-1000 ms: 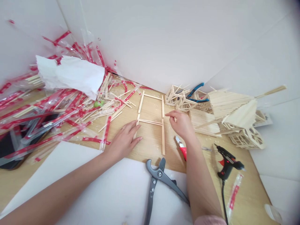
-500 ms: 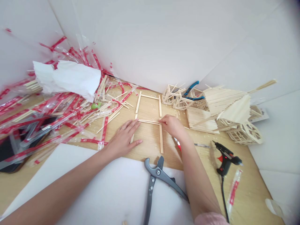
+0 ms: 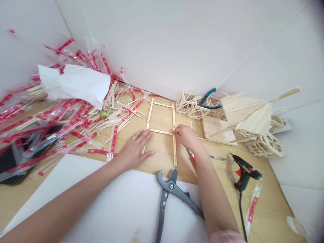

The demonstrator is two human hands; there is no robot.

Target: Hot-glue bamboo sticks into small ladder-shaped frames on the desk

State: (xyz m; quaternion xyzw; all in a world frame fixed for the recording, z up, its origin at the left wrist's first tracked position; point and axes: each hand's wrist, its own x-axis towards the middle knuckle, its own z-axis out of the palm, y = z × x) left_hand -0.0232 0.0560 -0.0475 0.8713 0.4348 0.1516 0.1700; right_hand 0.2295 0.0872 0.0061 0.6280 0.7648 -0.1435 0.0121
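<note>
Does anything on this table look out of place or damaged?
Yes. At left, red and clear wrappers lie scattered among loose sticks, untidily covering part of a phone-like device. The white sheet on top looks torn.

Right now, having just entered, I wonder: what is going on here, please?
Someone is handling a flat layout of thin wooden sticks. The left hand lies over its left side; the right hand is at the right end of the crossbar. A cutter lies open on the near side, a glue gun to the right.

From here I see the bare left hand (image 3: 134, 146) and bare right hand (image 3: 186, 137) touching a rectangular, pale wooden-stick frame (image 3: 174, 152).
</note>
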